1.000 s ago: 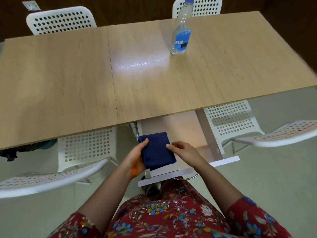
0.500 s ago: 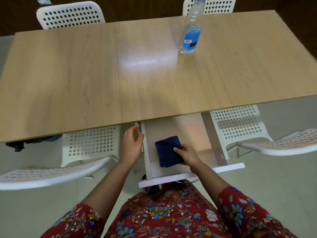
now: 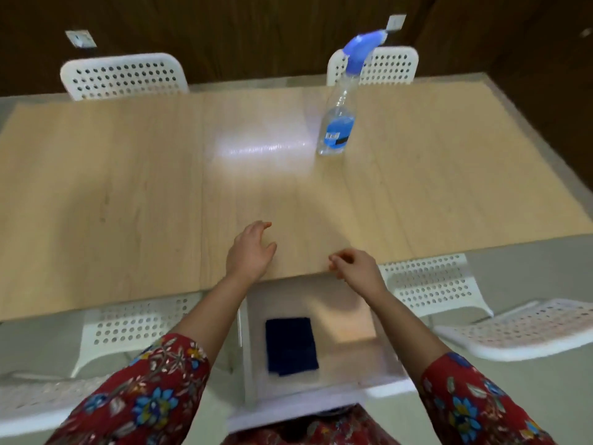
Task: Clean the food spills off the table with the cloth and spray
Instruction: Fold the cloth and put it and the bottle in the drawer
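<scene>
A folded dark blue cloth [image 3: 291, 345] lies flat in the open white drawer [image 3: 324, 395] under the table's near edge. A clear spray bottle [image 3: 340, 114] with a blue head and blue label stands upright on the wooden table [image 3: 128, 194], far right of centre. My left hand [image 3: 251, 251] hovers over the table's near edge with fingers spread and holds nothing. My right hand [image 3: 356, 267] is at the same edge, fingers loosely curled, also empty. Both hands are above the drawer and clear of the cloth. No spills show on the tabletop.
White perforated chairs stand around the table: two at the far side [image 3: 123, 77] [image 3: 385, 67], two tucked under the near edge [image 3: 134, 326] [image 3: 430, 284], and one at the right [image 3: 526, 329]. A dark wooden wall runs behind.
My right hand let go of the cloth, which now lies in the drawer. Both hands rose from the drawer up to the table's near edge. The view tilted upward.
</scene>
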